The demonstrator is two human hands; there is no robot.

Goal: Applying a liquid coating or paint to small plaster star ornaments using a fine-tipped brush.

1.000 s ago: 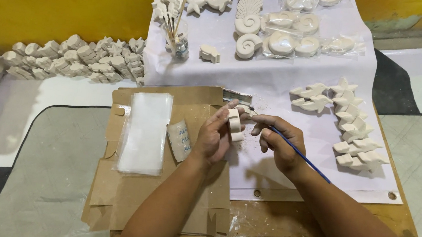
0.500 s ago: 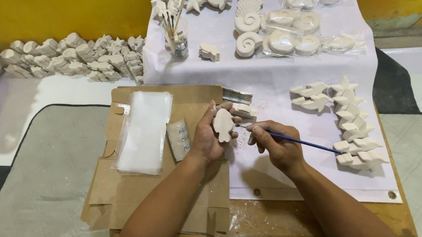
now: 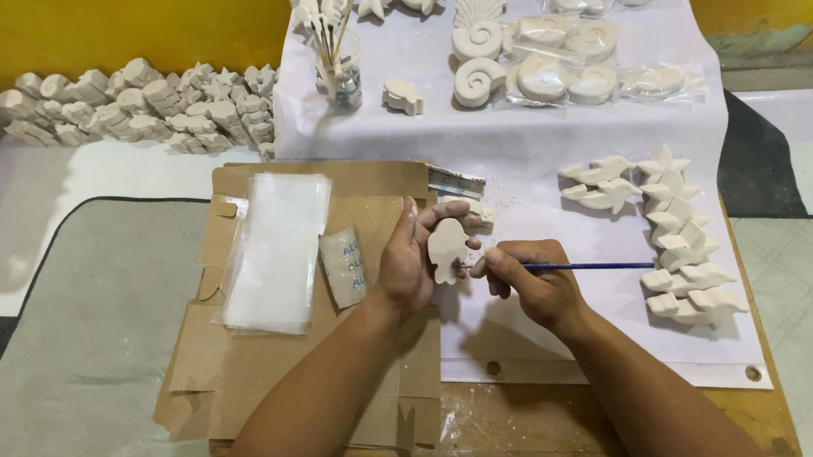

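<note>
A small white plaster figure (image 3: 447,248) stood upright near the middle of the view, clamped between the fingers and thumb of the left hand (image 3: 411,263), while the right hand (image 3: 528,284), just at its 3 o'clock, was closed around a thin blue-handled brush (image 3: 585,266) whose tip met the figure's edge. Both hands hovered over a flattened piece of cardboard (image 3: 251,361) and a white sheet (image 3: 528,161) covering the surface, with a stack of clear bags (image 3: 277,249) at 9 o'clock. A row of white bird shapes (image 3: 676,242) lay at 3 o'clock, shell shapes (image 3: 478,60) and a jar of brushes (image 3: 341,76) at 12 o'clock.
</note>
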